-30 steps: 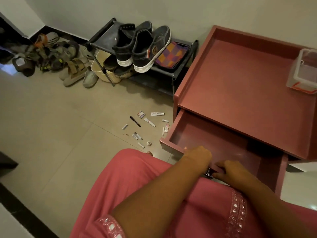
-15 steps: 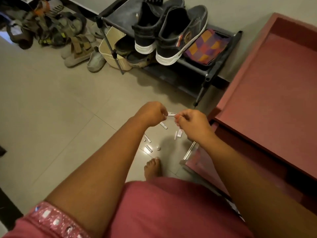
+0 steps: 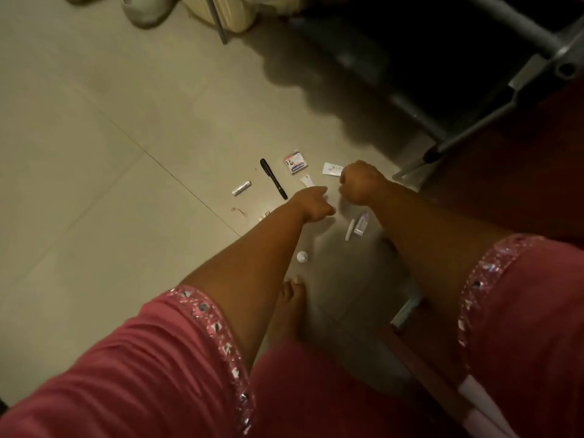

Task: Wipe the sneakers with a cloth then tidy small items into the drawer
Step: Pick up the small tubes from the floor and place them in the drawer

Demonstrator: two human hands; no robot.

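Note:
Small items lie scattered on the tiled floor: a black pen (image 3: 273,178), a small printed packet (image 3: 295,161), a silver cylinder (image 3: 241,188), a thin band (image 3: 239,212), a white cap (image 3: 302,257) and a small box with a white stick (image 3: 359,224). My right hand (image 3: 360,184) is curled at the end of a flat white tube (image 3: 331,168). My left hand (image 3: 313,203) reaches down with curled fingers over the lower end of a smaller white tube (image 3: 307,180); its fingertips are hidden. The open red drawer (image 3: 410,349) shows at lower right.
The shoe rack's grey legs (image 3: 458,134) stand at upper right, with the dark red cabinet (image 3: 521,184) beside them. A pale shoe (image 3: 145,11) and a cream bag (image 3: 227,11) sit at the top edge. My bare foot (image 3: 290,298) is below the items.
I have bent lower and both hands have dropped from above the items to the floor. The sneakers on the rack have gone out of view.

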